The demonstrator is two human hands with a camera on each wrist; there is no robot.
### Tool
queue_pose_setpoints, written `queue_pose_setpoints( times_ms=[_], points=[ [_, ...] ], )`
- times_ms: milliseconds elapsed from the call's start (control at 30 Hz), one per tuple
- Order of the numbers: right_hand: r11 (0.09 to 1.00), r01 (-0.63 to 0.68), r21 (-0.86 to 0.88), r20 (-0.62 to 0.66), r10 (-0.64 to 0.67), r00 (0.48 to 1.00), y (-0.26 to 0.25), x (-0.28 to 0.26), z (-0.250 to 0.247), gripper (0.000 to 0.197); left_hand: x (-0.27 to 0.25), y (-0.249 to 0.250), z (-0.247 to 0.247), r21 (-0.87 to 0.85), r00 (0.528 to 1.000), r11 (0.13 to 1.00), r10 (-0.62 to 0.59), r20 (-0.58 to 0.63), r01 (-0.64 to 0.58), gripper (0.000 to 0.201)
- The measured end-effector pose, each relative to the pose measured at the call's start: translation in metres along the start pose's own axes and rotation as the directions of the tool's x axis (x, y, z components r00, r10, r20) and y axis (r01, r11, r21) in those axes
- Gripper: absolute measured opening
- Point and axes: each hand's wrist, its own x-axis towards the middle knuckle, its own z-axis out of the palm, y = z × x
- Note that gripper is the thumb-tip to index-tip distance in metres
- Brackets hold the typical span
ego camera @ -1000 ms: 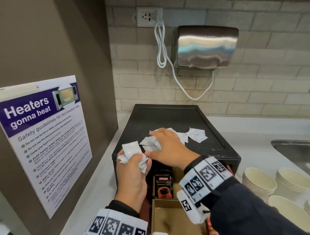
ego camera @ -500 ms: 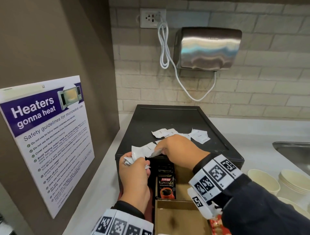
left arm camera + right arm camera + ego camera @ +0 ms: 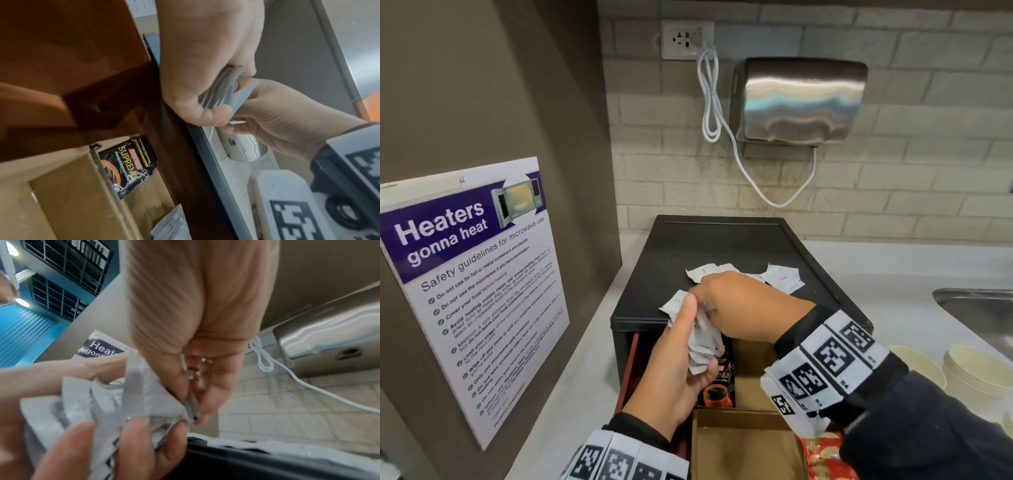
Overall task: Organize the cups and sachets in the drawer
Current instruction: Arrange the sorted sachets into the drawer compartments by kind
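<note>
My left hand (image 3: 681, 346) grips a bunch of white sachets (image 3: 700, 346) in front of the black drawer unit (image 3: 722, 246), above its open drawer (image 3: 743, 442). My right hand (image 3: 736, 305) pinches one white sachet (image 3: 191, 404) against that bunch (image 3: 115, 404). In the left wrist view the sachets (image 3: 222, 91) sit stacked between thumb and fingers. More white sachets (image 3: 780, 277) lie loose on the unit's top behind my right hand. A black coffee sachet (image 3: 717, 387) stands in a drawer compartment. Cream paper cups (image 3: 976, 366) stand on the counter at the right.
A poster (image 3: 469, 284) hangs on the brown wall at the left. A steel hand dryer (image 3: 801, 99) and its white cable (image 3: 712, 102) are on the brick wall behind. A sink edge (image 3: 976, 305) lies at the right. Red packets (image 3: 825, 455) lie in the drawer's right side.
My right hand came back from the loose sachets on the unit's top with one sachet and brought it to the bunch in my left hand, which dropped slightly toward the drawer.
</note>
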Motion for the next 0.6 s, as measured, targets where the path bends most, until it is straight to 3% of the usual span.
queue_pose_setpoints(
  times_ms=[100,167,300,367,500,600],
  points=[
    [0.955,-0.066,0.289,-0.056,0.086,0.995,-0.003,-0.001,0.004,0.034,-0.003,0.004,0.0,-0.071,0.999,0.997,-0.043,0.007,0.043,0.027],
    [0.918,-0.072,0.39,-0.095,0.118,0.988,-0.002,0.0,0.008,0.039,-0.005,0.008,0.001,-0.175,0.999,0.983,-0.048,0.011,0.049,0.01],
    [0.871,-0.085,0.485,-0.22,0.215,0.952,0.01,0.011,0.017,0.032,-0.002,0.012,-0.002,-0.313,0.999,0.949,0.046,-0.004,-0.045,0.02],
    [0.893,-0.145,0.426,-0.17,0.236,0.957,0.019,0.019,0.028,0.039,0.0,0.011,-0.002,-0.307,0.994,0.946,0.098,-0.043,-0.106,0.023],
    [0.993,-0.091,0.079,0.003,0.091,0.996,0.025,0.023,0.053,0.03,0.001,0.01,-0.001,-0.262,0.98,0.945,0.177,-0.093,-0.195,0.027],
    [0.998,-0.051,0.033,-0.14,0.055,0.989,0.023,0.021,0.048,0.019,0.001,0.01,-0.003,-0.239,0.97,0.942,0.214,-0.112,-0.235,0.026]
  ],
)
